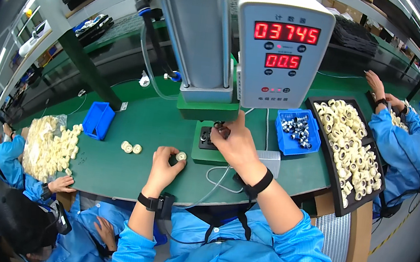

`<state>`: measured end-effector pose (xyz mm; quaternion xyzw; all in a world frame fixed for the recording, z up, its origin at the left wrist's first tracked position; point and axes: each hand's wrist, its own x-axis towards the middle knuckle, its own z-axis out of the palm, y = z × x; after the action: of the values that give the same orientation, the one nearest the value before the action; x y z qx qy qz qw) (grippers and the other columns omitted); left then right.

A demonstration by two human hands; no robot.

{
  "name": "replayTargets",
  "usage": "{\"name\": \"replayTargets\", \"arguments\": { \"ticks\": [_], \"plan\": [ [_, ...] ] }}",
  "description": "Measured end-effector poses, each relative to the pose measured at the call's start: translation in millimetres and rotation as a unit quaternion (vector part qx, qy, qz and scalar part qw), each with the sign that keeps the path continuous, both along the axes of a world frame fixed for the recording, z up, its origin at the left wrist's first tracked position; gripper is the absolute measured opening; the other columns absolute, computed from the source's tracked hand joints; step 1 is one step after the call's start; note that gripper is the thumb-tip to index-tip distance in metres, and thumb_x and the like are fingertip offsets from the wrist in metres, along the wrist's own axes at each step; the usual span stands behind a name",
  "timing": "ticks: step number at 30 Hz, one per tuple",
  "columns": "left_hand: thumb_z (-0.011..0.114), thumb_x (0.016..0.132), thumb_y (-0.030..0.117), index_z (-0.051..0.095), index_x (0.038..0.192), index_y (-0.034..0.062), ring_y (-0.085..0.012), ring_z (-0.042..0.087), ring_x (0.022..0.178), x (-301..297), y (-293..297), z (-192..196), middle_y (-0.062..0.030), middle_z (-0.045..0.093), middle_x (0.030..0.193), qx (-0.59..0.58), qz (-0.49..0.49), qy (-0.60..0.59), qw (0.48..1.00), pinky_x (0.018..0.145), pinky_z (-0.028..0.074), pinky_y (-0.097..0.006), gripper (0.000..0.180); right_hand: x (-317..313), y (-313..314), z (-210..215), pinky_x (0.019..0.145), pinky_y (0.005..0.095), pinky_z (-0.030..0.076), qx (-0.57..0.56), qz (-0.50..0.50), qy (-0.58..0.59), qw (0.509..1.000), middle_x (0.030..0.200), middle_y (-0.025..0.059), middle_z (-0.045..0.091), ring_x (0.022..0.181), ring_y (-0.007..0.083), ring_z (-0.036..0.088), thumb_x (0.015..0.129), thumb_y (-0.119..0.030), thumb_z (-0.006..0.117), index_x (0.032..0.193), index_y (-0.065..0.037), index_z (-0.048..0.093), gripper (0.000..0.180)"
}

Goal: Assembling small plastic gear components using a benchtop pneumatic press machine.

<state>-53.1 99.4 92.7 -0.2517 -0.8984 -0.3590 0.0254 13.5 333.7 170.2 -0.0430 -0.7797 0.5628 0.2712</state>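
The left hand [165, 163] rested on the green tabletop [153, 124], its fingertips pinching a small cream ring [181, 156] held just above the surface. The right hand [235, 142] lay a little to the right and further forward, fingers curled together at a dark part [219, 127] on the fixture [207, 142] under the grey press [200, 41]; whether it gripped that part could not be told. So the ring sat between the two hands, just beside the fixture's left edge. Two more rings [131, 148] lay on the tabletop to the left of the left hand, near but apart from it. A blue bin [297, 132] of metal pieces stood right of the press, and a black tray [347, 148] of cream rings lay beyond it.
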Motion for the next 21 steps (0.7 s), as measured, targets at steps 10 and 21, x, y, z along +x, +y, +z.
{"name": "replayTargets", "arguments": {
  "ticks": [10, 21],
  "plan": [
    [0.078, 0.076, 0.017, 0.066, 0.100, 0.0034, -0.0335, 0.052, 0.105, 10, -4, 1, -0.0126, 0.060, 0.109, 0.064, -0.015, -0.001, 0.998, 0.094, 0.044, -0.043, 0.030, -13, -3, 2, 0.068, 0.0406, 0.055, 0.070, -0.009, -0.001, 0.998, 0.089, 0.0152, 0.062, 0.073, 0.0311, 0.066, 0.086, -0.012, 0.069, 0.125, 0.005, 0.047, 0.048],
    [0.079, 0.075, 0.014, 0.066, 0.100, 0.0044, -0.0317, 0.053, 0.104, 8, -6, -1, -0.0112, 0.060, 0.106, 0.065, -0.019, 0.005, 0.998, 0.093, 0.044, -0.041, 0.029, 19, 11, 13, 0.079, 0.0447, 0.054, 0.083, -0.010, 0.008, 0.996, 0.105, 0.0213, 0.066, 0.088, 0.0367, 0.067, 0.090, -0.007, 0.066, 0.124, 0.006, 0.051, 0.040]
  ]
}}
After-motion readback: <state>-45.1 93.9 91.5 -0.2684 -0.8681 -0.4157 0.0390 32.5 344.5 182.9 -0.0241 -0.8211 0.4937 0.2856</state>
